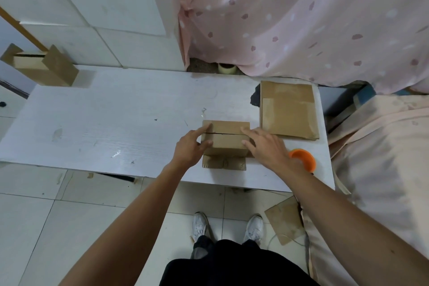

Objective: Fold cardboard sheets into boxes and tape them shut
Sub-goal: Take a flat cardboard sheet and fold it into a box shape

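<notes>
Far left: a spare open box (46, 69) is sitting at the white table's (104, 127) back corner, and its inside is too dark to make out.
Table: a wide bare stretch is lying between that box and the hands.
Left hand (190, 146): it is pressing the small cardboard box (226, 139), with the forefinger straight on the top flap and the thumb against the near side. It is not gripping, and the other fingers are hidden.
Small cardboard box: it is standing near the table's front edge with the top flaps meeting at a seam. Loose flaps (224, 163) are sticking out underneath.
Right hand (267, 146): it is lying open with fingers spread flat on the box's right end.
Flat cardboard stack (289, 111): it is lying just beyond the right hand, near the table's right edge.
Orange tape dispenser (304, 158): the right wrist is partly hiding it.
</notes>
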